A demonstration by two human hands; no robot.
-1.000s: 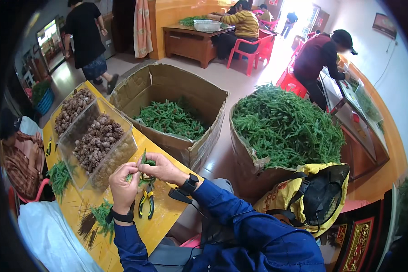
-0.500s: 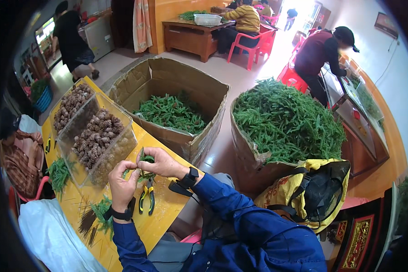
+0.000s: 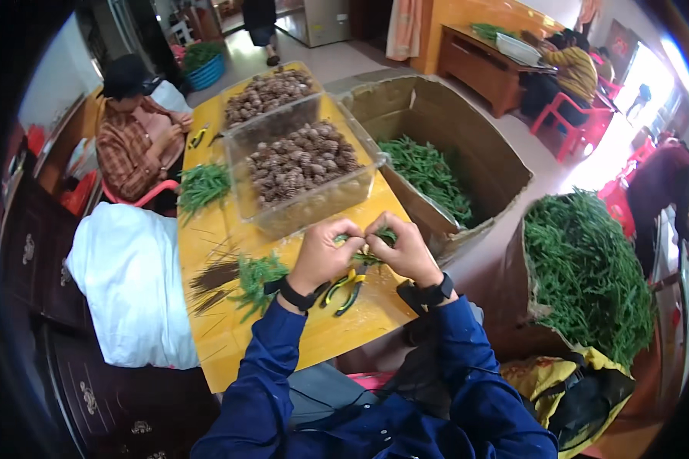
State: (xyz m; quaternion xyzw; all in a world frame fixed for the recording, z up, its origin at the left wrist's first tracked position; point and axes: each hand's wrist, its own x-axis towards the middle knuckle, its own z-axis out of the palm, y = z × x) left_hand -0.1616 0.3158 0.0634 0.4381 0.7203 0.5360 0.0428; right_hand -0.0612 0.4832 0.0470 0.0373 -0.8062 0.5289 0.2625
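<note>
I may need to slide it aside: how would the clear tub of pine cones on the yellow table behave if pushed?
The clear tub is heaped with pine cones, so it probably slides as one steady load rather than tipping. Its thin walls may flex. It stands near the yellow table edge beside the cardboard box, so pushing that way risks overhang.

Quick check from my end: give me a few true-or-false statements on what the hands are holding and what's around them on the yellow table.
1. Both hands, left hand and right hand, meet over a small green sprig. True.
2. The yellow-handled pliers are held in the right hand. False: they lie on the yellow table below the hands.
3. The clear tub beyond the hands holds brown cones. True.
4. The cardboard box to the right is empty. False: green sprigs lie inside.
</note>
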